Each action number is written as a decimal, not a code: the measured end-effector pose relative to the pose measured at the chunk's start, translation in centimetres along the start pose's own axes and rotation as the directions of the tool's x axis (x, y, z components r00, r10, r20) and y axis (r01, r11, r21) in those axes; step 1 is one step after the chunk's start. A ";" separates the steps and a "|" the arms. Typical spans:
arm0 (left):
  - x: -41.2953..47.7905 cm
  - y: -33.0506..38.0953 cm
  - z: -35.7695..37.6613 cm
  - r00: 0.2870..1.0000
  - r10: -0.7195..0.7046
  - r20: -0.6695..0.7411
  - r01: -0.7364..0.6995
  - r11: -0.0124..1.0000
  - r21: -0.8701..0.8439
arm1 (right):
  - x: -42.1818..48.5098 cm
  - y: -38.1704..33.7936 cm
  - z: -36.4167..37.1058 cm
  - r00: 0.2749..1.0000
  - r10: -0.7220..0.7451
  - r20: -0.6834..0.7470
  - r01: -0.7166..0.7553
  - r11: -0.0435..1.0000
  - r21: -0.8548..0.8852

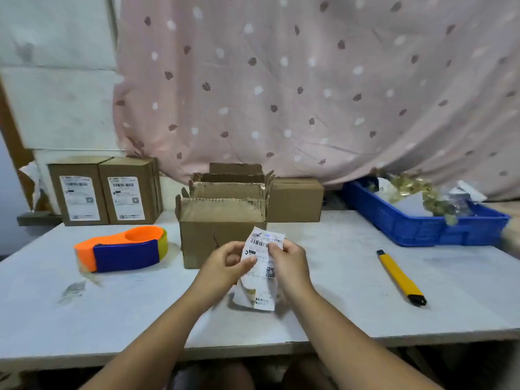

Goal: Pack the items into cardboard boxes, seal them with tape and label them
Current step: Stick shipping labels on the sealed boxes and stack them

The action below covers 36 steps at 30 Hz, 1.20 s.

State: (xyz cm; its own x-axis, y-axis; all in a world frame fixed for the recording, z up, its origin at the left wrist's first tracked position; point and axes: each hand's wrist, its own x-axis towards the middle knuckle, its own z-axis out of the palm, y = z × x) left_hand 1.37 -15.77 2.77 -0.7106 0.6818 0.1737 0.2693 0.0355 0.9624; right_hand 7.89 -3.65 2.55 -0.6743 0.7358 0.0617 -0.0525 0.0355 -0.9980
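Both of our hands meet low over the desk (84, 319), and between them we hold a shipping label (263, 258). The left hand (225, 263) pinches its left edge with thumb and curled fingers (249, 261). The right hand (291, 263) pinches the upper right edge the same way, so the barcode faces us. The label's lower end hangs curled, close to the desk.

Just beyond the fingers stands an open cardboard box (222, 235) with its flaps up. The label and our knuckles hide part of its front wall, and we cannot see inside it. More open boxes (230, 190) line up behind it, and a closed box (295, 199) sits to their right.

Well left of the fingers lies an orange and blue tape dispenser (123, 251), with two labelled boxes (129, 190) farther back. Right of the fingers lies a yellow utility knife (399, 277), and beyond it a blue crate (422, 226) holding bagged items.
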 end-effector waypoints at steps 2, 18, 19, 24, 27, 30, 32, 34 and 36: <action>0.0 -1.0 0.4 0.994 -0.081 0.077 0.086 0.995 -0.055 | 0.7 0.7 -0.6 0.999 0.019 -0.032 -0.018 1.000 0.015; 0.0 -2.6 0.8 0.992 -0.107 -0.061 0.114 0.983 0.141 | 3.0 3.8 -2.8 0.996 -0.060 0.060 0.063 0.996 -0.055; 0.0 -2.7 0.8 0.990 -0.108 -0.091 0.120 0.983 0.136 | 2.9 3.8 -2.8 0.993 -0.080 0.087 0.087 0.993 -0.082; -0.1 -3.0 0.5 0.998 -0.053 0.038 0.048 0.994 0.101 | 2.8 4.0 -2.9 0.994 -0.088 0.068 0.099 0.978 -0.185; -0.2 -3.6 0.4 0.978 -0.008 0.206 -0.036 0.977 0.209 | 3.0 4.1 -3.0 0.995 -0.090 0.035 0.094 0.981 -0.170; 0.0 -3.9 0.4 0.985 -0.006 0.174 -0.041 0.963 0.267 | 3.1 4.3 -2.9 0.996 -0.081 0.037 0.086 0.983 -0.162; 0.0 -3.8 0.5 0.990 -0.004 0.143 -0.031 0.970 0.241 | 3.0 4.3 -2.9 0.995 -0.092 0.036 0.097 0.981 -0.170; 0.1 -3.9 0.6 0.994 -0.001 0.105 -0.019 0.983 0.184 | 2.9 4.3 -2.9 0.993 -0.108 0.046 0.115 0.976 -0.184; 0.2 -4.0 0.5 0.997 0.007 0.080 -0.018 0.989 0.145 | 2.8 4.2 -2.9 0.991 -0.116 0.063 0.126 0.974 -0.186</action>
State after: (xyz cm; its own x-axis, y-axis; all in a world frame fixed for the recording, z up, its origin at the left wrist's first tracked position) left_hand 0.41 -15.41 -1.14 -0.6548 0.7381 0.1629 0.3739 0.1290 0.9185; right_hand 7.94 0.51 -1.50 -0.7085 0.6830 0.1777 0.0013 0.2531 -0.9674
